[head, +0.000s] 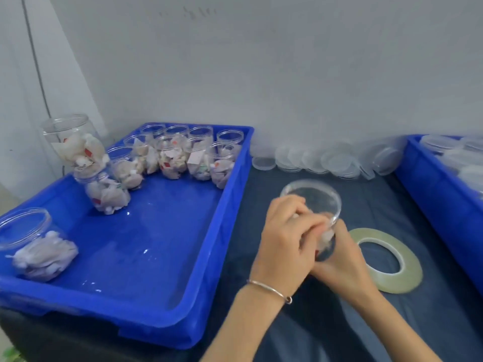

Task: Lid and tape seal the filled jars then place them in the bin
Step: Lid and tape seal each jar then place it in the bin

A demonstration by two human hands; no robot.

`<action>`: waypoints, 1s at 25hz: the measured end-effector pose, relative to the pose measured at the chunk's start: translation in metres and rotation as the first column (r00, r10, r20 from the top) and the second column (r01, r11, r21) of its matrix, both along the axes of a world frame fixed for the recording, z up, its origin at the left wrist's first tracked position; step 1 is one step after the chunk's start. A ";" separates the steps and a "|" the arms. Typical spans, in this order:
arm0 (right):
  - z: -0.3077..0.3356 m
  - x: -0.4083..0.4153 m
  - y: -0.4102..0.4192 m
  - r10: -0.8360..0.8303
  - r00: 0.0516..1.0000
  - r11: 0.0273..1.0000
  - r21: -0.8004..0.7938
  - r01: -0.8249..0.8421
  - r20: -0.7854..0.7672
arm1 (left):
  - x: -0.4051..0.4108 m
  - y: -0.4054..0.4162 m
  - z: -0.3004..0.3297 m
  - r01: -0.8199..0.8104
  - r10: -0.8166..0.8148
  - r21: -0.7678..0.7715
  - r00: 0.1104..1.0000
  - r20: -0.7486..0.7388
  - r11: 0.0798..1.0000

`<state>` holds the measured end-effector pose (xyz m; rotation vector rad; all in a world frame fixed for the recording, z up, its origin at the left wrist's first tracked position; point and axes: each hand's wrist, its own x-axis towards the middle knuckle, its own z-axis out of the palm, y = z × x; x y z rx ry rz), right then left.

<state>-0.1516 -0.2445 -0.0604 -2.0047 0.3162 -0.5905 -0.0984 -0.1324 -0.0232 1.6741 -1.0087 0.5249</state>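
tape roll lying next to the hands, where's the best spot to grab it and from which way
Pinch the near-right part of the tape roll, coming from above on the right. It lies flat on the dark table as a thin wide ring, so one finger can probably hook through the open centre with the thumb on the outer rim. The right hand covers its left edge.

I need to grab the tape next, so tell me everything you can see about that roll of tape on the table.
The tape roll is a wide, flat ring of pale yellowish, translucent-looking tape with a large open centre showing the dark cloth beneath. It lies flat on the dark-covered table, just right of the hands, between them and the blue bin on the right. The right hand overlaps its near-left edge in view; whether they touch cannot be told. No loose end is visible.
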 end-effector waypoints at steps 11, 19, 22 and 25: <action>-0.030 -0.018 -0.068 0.278 0.931 0.952 -0.059 -0.300 -0.238 | 0.033 -0.057 -0.097 0.344 -0.313 -0.096 0.658 -0.685 0.934; -0.035 0.070 -0.195 -0.276 0.923 0.961 -0.098 0.259 -0.268 | 0.052 -0.085 -0.106 0.352 -0.347 -0.139 0.642 -0.684 0.926; -0.037 0.108 -0.218 -0.246 0.936 0.866 0.376 0.329 -0.252 | 0.053 -0.086 -0.112 0.334 -0.349 -0.161 0.644 -0.681 0.929; -0.040 0.133 -0.226 -0.241 0.942 0.706 0.624 0.336 -0.235 | 0.055 -0.088 -0.116 0.325 -0.359 -0.182 0.649 -0.671 0.928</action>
